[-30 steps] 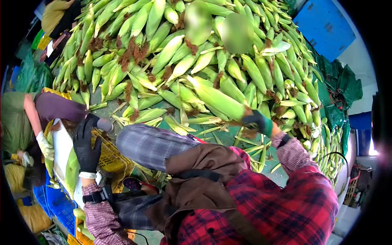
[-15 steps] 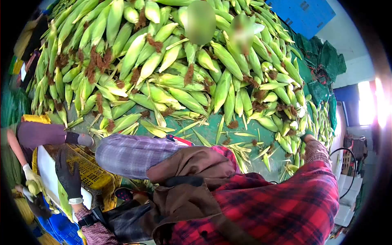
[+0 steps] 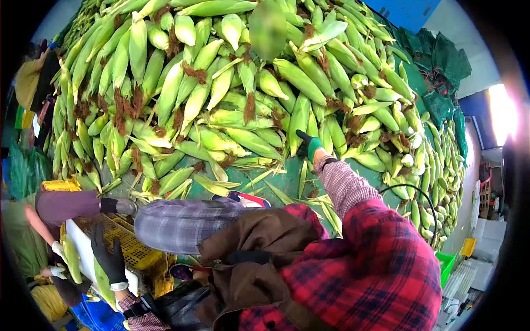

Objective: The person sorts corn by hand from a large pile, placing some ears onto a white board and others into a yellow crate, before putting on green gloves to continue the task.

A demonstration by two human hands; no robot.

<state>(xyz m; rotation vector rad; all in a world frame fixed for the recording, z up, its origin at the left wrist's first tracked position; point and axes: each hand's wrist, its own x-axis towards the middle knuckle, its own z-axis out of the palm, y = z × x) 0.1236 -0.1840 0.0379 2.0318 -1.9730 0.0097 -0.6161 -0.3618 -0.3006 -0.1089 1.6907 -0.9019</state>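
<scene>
My left hand point(image 3: 110, 259), in a black glove, is over a white board point(image 3: 83, 244) at lower left. Its fingers are stretched out and the thumb stands apart. A green ear of corn point(image 3: 103, 282) lies beside its wrist. My right hand point(image 3: 311, 144), in a green and black glove, reaches to the front of a large heap of unhusked corn point(image 3: 232, 118). One dark finger points out toward an upright ear of corn point(image 3: 299, 124), with nothing visible in the grip; the other fingers are partly hidden.
At far left a co-worker's white-gloved hand point(image 3: 57, 248) holds an ear of corn point(image 3: 72, 259). Yellow crates point(image 3: 135, 248) and a blue crate point(image 3: 96, 315) stand near my left arm. Loose husks point(image 3: 270, 179) litter the green floor. A black cable point(image 3: 433, 204) loops at right.
My right hand has moved left from the heap's right edge to its front middle. The left hand has shifted slightly right and down in view. The co-worker's ear of corn now shows plainly.
</scene>
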